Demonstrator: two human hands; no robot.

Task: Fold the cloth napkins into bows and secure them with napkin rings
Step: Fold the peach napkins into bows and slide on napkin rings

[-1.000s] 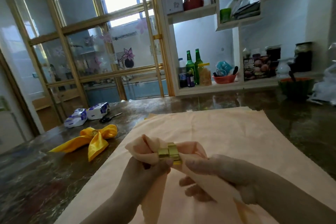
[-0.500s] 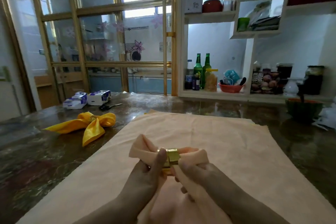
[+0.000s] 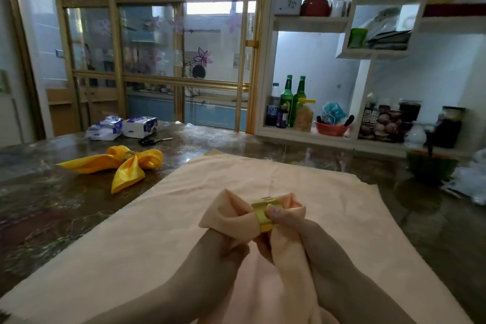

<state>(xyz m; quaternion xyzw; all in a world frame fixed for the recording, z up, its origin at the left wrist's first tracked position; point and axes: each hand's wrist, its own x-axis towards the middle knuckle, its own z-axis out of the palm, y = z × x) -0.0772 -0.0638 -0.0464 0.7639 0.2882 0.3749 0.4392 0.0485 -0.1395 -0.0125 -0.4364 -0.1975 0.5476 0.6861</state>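
I hold a peach cloth napkin [image 3: 228, 216] folded into a bow, just above a large peach cloth [image 3: 163, 231] spread on the table. A gold napkin ring [image 3: 263, 212] wraps the bow's middle. My left hand [image 3: 223, 247] grips the left loop from below. My right hand [image 3: 289, 229] pinches the ring and the napkin, thumb on the ring's front. The bow's tails hang down between my wrists. A finished yellow napkin bow [image 3: 126, 163] with its own ring lies on the table to the left.
Dark marble table [image 3: 52, 208]. Two tissue packs [image 3: 123, 126] and black scissors [image 3: 155, 141] lie at the far left. A green bowl [image 3: 431, 166] and a plastic bag sit at the right. Shelves with bottles [image 3: 292, 100] and jars stand behind.
The camera view swung left and levelled. My left thumb came off the ring and that hand slid under the left loop; my right thumb now presses the ring's front.
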